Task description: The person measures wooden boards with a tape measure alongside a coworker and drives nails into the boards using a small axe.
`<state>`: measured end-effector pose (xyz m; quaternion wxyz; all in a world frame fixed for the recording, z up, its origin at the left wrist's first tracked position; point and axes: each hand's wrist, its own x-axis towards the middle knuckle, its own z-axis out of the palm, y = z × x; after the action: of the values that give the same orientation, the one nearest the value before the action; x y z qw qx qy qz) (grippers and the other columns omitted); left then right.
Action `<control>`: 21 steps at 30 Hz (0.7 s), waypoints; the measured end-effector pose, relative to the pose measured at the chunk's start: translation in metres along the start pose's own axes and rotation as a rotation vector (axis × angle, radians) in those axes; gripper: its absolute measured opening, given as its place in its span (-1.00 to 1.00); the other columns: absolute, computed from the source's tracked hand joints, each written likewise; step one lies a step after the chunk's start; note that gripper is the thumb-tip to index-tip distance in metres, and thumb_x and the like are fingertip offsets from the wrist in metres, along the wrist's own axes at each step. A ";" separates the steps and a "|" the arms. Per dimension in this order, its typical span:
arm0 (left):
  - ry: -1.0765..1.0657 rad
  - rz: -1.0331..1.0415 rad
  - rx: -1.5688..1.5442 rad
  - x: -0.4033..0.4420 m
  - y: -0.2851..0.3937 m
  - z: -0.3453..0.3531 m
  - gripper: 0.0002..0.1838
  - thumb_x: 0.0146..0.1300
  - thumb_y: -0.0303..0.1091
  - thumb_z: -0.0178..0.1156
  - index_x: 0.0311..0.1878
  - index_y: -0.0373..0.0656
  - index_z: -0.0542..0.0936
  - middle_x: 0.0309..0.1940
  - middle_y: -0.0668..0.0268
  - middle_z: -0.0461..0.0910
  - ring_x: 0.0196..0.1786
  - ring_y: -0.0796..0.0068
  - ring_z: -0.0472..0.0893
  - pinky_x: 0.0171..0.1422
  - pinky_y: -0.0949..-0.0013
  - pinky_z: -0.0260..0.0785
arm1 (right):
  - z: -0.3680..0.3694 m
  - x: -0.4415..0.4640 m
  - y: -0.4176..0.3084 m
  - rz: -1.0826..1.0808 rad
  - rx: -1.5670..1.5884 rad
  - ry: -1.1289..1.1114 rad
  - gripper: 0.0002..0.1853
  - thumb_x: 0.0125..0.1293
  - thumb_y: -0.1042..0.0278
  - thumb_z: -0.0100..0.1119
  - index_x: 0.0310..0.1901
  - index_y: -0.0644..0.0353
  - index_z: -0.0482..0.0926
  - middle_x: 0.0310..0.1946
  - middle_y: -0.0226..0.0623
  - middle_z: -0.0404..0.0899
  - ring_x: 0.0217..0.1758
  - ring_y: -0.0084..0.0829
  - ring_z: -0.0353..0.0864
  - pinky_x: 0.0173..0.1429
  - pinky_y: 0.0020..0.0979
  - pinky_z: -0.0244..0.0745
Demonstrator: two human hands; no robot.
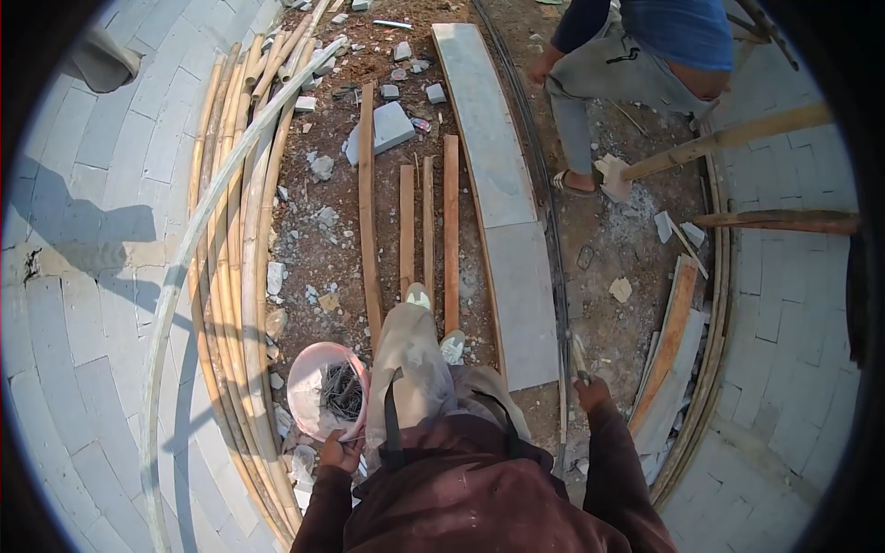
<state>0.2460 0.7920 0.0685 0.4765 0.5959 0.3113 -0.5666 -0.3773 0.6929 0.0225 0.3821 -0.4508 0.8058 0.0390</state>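
Note:
My left hand (342,452) is closed on the near rim of a pink plastic bucket (302,391). Inside the bucket lies a heap of grey metal nails (342,392), on its right side. My right hand (593,394) is wrapped around a short, narrow hand tool (579,358) that points forward; its exact kind is too small to make out. Between my hands, beyond my legs, a long board with a pale grey face (516,276) lies on the ground. Several narrow wooden strips (368,212) lie by my shoes.
Bamboo poles (241,212) and a long pale pipe (189,244) run along the left block wall (92,369). Broken blocks (391,125) litter the dirt. Another person (636,74) is at the upper right, near slanting wooden poles (737,138). Planks (668,346) lie right.

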 end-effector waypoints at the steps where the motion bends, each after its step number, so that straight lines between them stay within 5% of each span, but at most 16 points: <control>1: -0.014 0.004 0.005 0.012 0.000 0.015 -0.70 0.29 -0.44 0.03 0.01 -0.47 0.38 0.00 -0.10 0.60 0.06 -0.01 0.66 0.27 0.07 0.53 | -0.013 0.036 -0.012 0.046 0.105 0.030 -0.52 0.26 -0.05 0.30 -0.32 0.35 0.62 -0.60 -0.13 0.59 -0.49 -0.26 0.65 -0.32 -0.18 0.52; 3: -0.020 -0.001 0.001 0.027 -0.001 0.042 -0.69 0.31 -0.44 -0.02 0.03 -0.48 0.38 0.00 -0.10 0.60 0.05 -0.01 0.66 0.29 0.08 0.51 | -0.022 0.087 -0.023 -0.063 0.184 0.158 -0.55 0.30 -0.03 0.28 -0.38 0.31 0.59 -0.64 -0.22 0.54 -0.55 -0.35 0.60 -0.38 -0.23 0.48; 6: -0.133 -0.066 0.040 0.033 0.010 0.093 -0.69 0.31 -0.42 0.01 0.01 -0.47 0.43 0.04 -0.10 0.61 0.10 0.05 0.65 0.36 0.14 0.47 | -0.063 0.122 -0.096 0.017 0.124 0.086 -0.42 0.27 -0.14 0.23 -0.09 0.36 0.67 -0.22 0.21 0.67 -0.05 0.16 0.66 0.06 -0.05 0.50; 9: -0.079 -0.076 0.088 0.059 0.035 0.127 -0.68 0.31 -0.42 -0.01 0.03 -0.48 0.42 0.05 -0.11 0.61 0.11 0.03 0.65 0.36 0.11 0.48 | -0.082 0.150 -0.145 0.060 0.140 -0.047 -0.42 0.26 -0.15 0.24 -0.11 0.35 0.67 -0.19 0.21 0.67 -0.02 0.14 0.66 0.09 -0.05 0.50; 12: 0.062 -0.108 0.109 0.083 0.064 0.180 -0.69 0.32 -0.43 -0.03 0.02 -0.47 0.42 0.04 -0.12 0.61 0.10 0.02 0.65 0.32 0.09 0.51 | -0.055 0.175 -0.136 -0.069 -0.104 0.052 -0.44 0.27 -0.11 0.29 -0.27 0.41 0.61 -0.56 -0.12 0.62 -0.48 -0.20 0.66 -0.28 -0.15 0.52; 14: 0.150 -0.084 0.074 0.091 0.078 0.208 -0.68 0.33 -0.38 -0.05 0.01 -0.45 0.40 -0.02 -0.13 0.61 0.05 -0.04 0.67 0.20 0.01 0.58 | -0.043 0.171 -0.138 -0.041 -0.146 0.020 -0.40 0.26 -0.15 0.29 -0.23 0.43 0.64 -0.50 -0.04 0.66 -0.41 -0.13 0.71 -0.23 -0.16 0.55; 17: 0.178 -0.044 0.058 0.091 0.118 0.299 -0.72 0.33 -0.40 -0.03 -0.02 -0.43 0.42 -0.03 -0.10 0.62 0.04 0.01 0.67 0.21 0.04 0.58 | -0.066 0.183 -0.172 0.300 -0.076 -0.444 -0.38 0.26 -0.18 0.28 -0.23 0.43 0.65 -0.47 0.00 0.68 -0.37 -0.12 0.73 -0.21 -0.16 0.56; 21: 0.113 0.018 0.106 0.067 0.175 0.401 -0.77 0.33 -0.40 0.04 -0.06 -0.36 0.49 -0.04 -0.02 0.66 -0.01 0.11 0.70 0.18 0.12 0.58 | -0.069 0.239 -0.203 0.349 -0.244 -0.640 -0.39 0.25 -0.19 0.29 -0.24 0.41 0.66 -0.50 -0.01 0.66 -0.42 -0.13 0.71 -0.27 -0.16 0.54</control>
<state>0.2647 0.3496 0.0796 0.4309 0.6539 0.3019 -0.5436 -0.3363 0.3784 -0.0275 0.5455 -0.3141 0.6996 0.3381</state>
